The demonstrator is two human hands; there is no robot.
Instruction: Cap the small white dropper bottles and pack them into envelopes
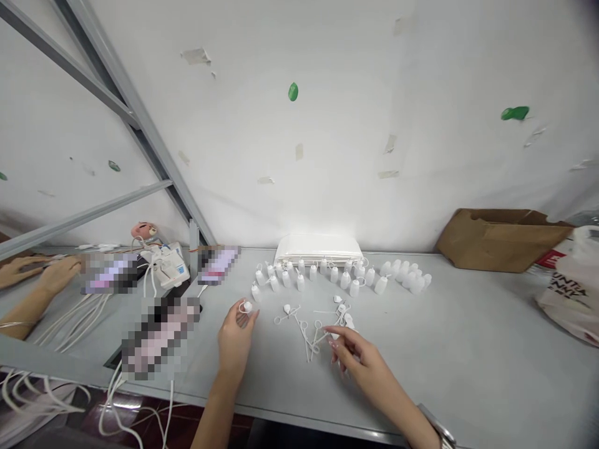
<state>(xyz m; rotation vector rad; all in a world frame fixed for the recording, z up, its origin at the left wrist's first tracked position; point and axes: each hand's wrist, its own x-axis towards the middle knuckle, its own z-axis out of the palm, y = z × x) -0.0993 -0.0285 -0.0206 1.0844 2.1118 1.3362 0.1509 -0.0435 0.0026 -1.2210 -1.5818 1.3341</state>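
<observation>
My left hand (234, 343) is closed around a small white squeeze bottle; its cap (248, 307) and thin strap loop show above the fingers, while most of the body is hidden. To the right, my right hand (353, 355) hovers low over the table with loosely bent, parted fingers. Its fingertips are beside a loose heap of white cap straps (314, 343) with ring ends. Small white caps (349, 320) lie just behind that hand. Further back stand several capped bottles (300, 284), and more translucent white bottles (416, 284) cluster to their right.
A white flat stack (318, 246) lies against the wall. At the right are a brown paper bag (505, 240) and a plastic bag (571, 293). Phones (219, 265), cables and a white power strip (171, 265) occupy the left, near another person's hands (60, 274) and a metal frame (154, 156).
</observation>
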